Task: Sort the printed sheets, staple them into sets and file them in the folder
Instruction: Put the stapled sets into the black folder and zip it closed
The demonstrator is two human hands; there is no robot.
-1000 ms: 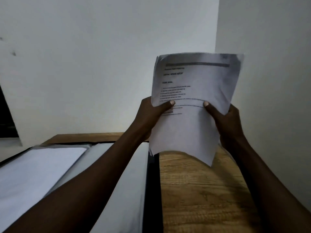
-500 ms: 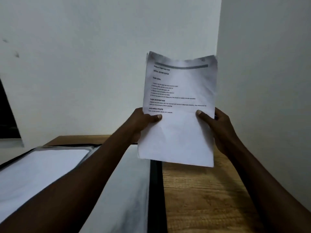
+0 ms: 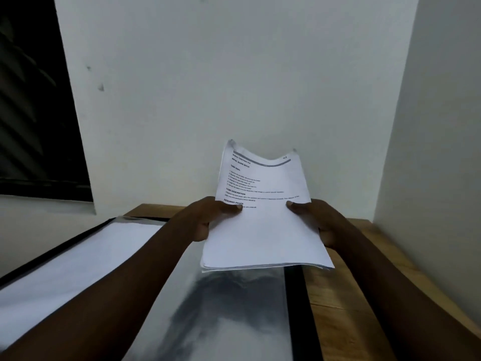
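Nearest, filling the view from six to eight o'clock, an open folder (image 3: 294,308) lies flat on the wooden table (image 3: 338,321), its black edge running up at five o'clock. Its glossy clear sleeve (image 3: 221,321) takes the right-hand page. At eight o'clock a white sheet (image 3: 65,269) lies on the left-hand page, apparently under plastic, though glare makes that hard to settle. Both forearms reach in from the bottom corners. Just beyond, above the sleeve, the stack of printed sheets (image 3: 260,230) is held off the table, tilted with its top edge away and sagging in the middle; its near edge shows several layers. The left hand (image 3: 208,217) grips the stack's nine o'clock edge, thumb on the printed face and fingers curled beneath. The right hand (image 3: 320,220) grips the three o'clock edge, thumb likewise on top. Headed text covers the upper half of the top sheet. Farthest, at twelve o'clock, a pale wall (image 3: 234,74) meets a side wall in a corner at two o'clock, and a dark window (image 3: 33,100) sits at ten o'clock.
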